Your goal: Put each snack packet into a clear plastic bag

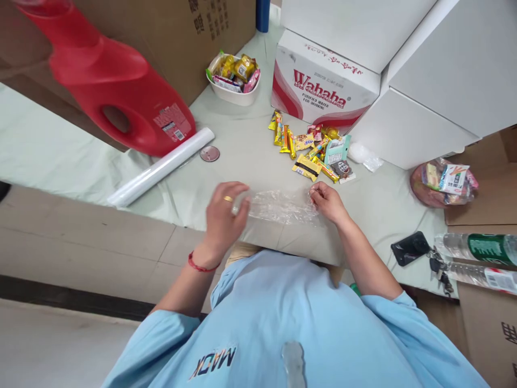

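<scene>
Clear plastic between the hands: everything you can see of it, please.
The clear plastic is thin, colourless and see-through, crumpled, with creases and bright glints; no print shows. Bag or loose film, I can't tell. It stretches sideways near the front of the table. The right hand pinches its right end; the left hand, thumb and fingers apart, is at its left end, contact unclear. Whether its middle rests on the table is also unclear.

Cloth-covered table [246, 145], wrapped snacks [307, 167], white bowl [234, 97], phone [410, 248]
</scene>
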